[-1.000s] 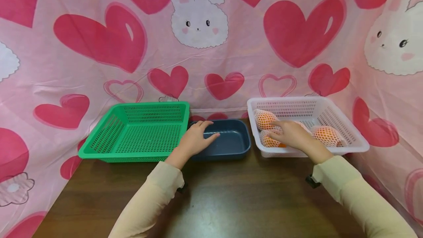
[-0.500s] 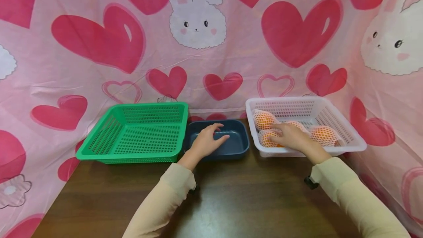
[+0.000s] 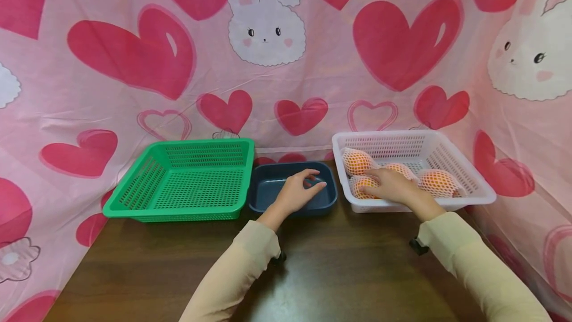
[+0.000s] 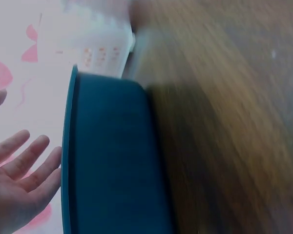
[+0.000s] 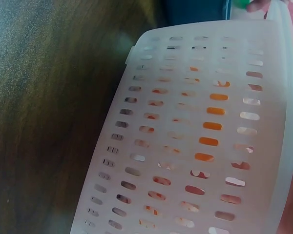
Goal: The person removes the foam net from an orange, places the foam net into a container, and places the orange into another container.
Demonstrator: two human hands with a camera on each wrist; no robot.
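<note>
Four-sided and white, the slotted basket (image 3: 478,194) on the right contains several oranges in white foam nets. My right hand (image 3: 393,185) reaches over its front rim, thumb and fingers around the front-left orange (image 3: 363,188); part of that fruit is hidden under the hand. Behind it lies another netted orange (image 3: 357,162), with a further netted orange (image 3: 439,183) to the right of the wrist. My left hand (image 3: 297,192) hovers over the dark blue tray (image 3: 263,200), thumb and fingers apart and holding nothing. In the left wrist view its fingers (image 4: 27,165) spread beside the tray's rim.
At the left stands a green slotted basket (image 3: 192,188) with its bare floor showing. All three containers are in a row at the back of the brown wooden table (image 3: 339,272), against a pink cloth (image 3: 335,63) printed with hearts and rabbits.
My left hand has moved right, from beside the green basket's edge to over the right part of the blue tray. The right hand stays at the same orange, almost still.
</note>
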